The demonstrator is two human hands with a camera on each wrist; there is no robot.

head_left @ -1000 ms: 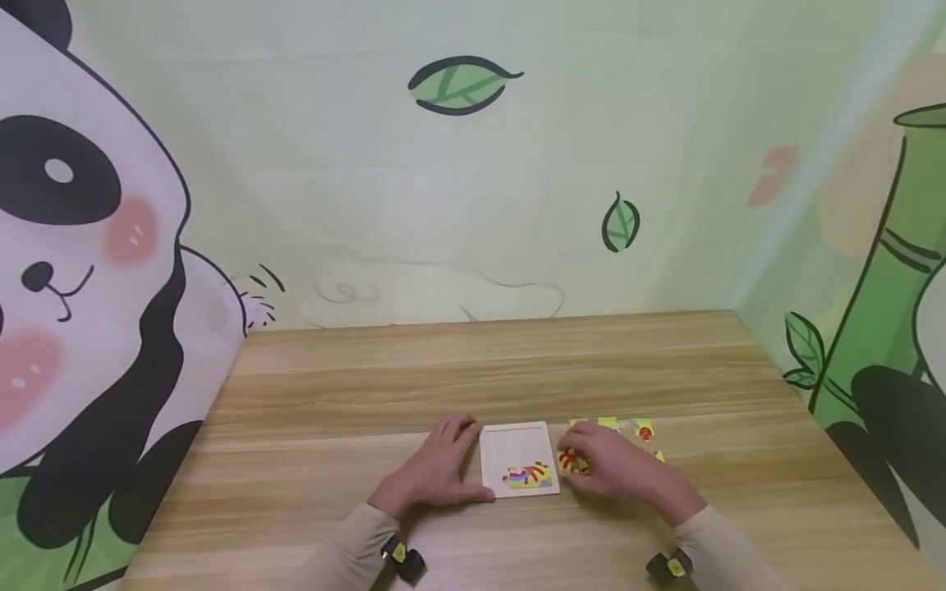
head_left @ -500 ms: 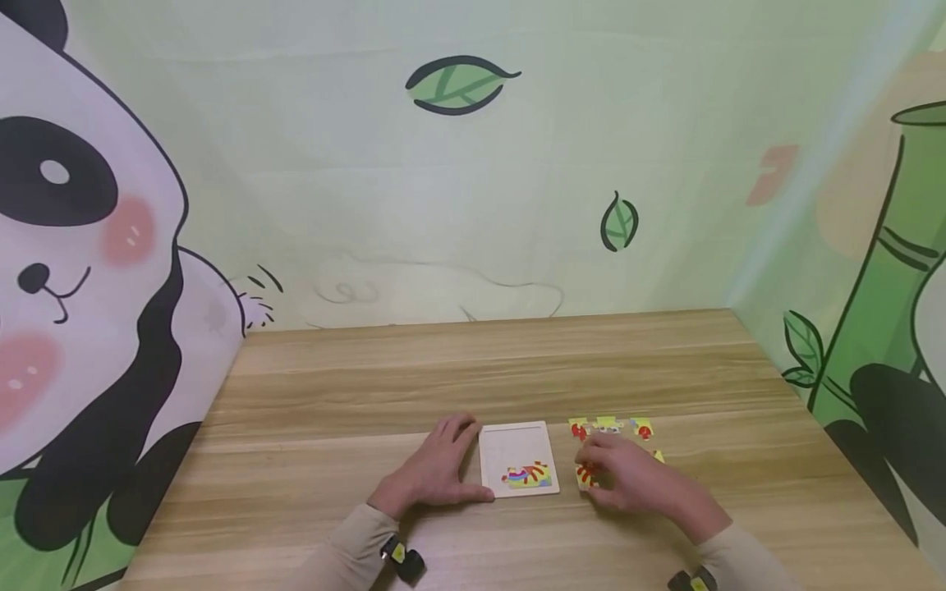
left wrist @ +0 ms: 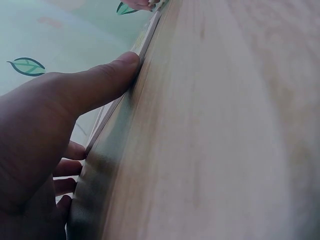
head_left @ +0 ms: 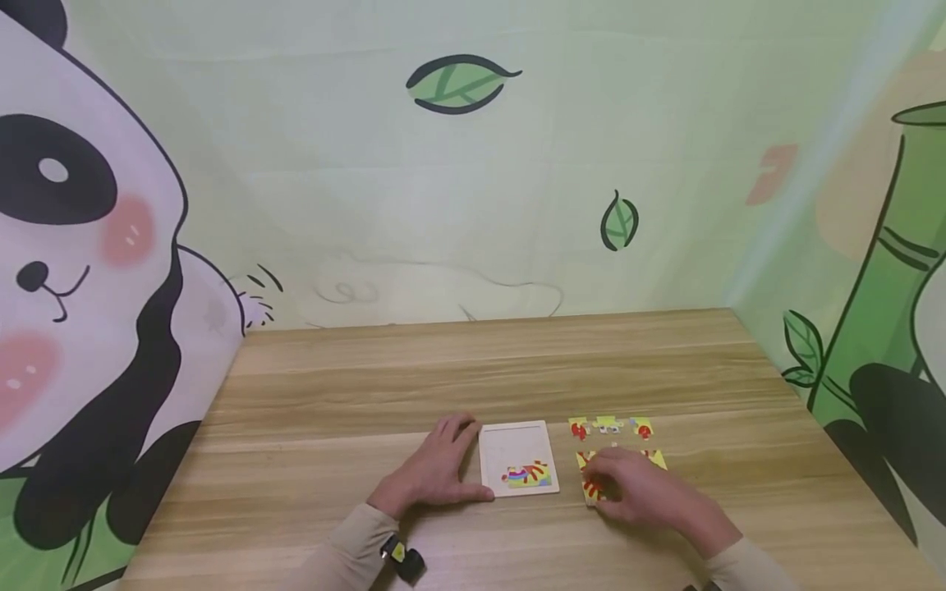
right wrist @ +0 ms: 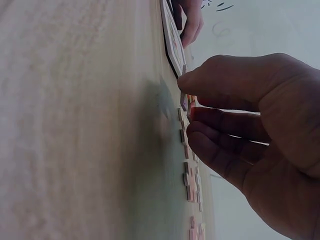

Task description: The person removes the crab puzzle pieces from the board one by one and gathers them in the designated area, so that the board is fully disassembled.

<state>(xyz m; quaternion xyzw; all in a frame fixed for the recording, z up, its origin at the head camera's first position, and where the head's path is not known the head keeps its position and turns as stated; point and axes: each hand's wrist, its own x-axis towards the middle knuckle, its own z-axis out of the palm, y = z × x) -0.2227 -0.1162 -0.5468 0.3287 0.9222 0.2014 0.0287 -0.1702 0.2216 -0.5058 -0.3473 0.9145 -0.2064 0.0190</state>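
In the head view, a square pale wooden puzzle tray (head_left: pixel 510 447) lies on the table, with a few joined colourful pieces (head_left: pixel 529 474) in its lower right part. My left hand (head_left: pixel 436 464) holds the tray by its left side, thumb at the near corner and fingers toward the far one. Right of the tray, my right hand (head_left: pixel 646 488) pinches a yellow-and-red puzzle piece (head_left: pixel 593 491) between thumb and fingers, low over the table. The right wrist view shows this piece (right wrist: pixel 184 100) partly hidden by the thumb.
Loose puzzle pieces (head_left: pixel 608 424) lie in a row beyond my right hand, and more (head_left: pixel 656 458) show beside it, partly covered. The wooden table (head_left: pixel 355 369) meets a green wall cloth (head_left: pixel 332 164) printed with leaves and pandas.
My right hand has moved right, away from the tray and slightly nearer to me, with the puzzle piece still pinched. More loose pieces have come into sight. The left hand stays on the tray.
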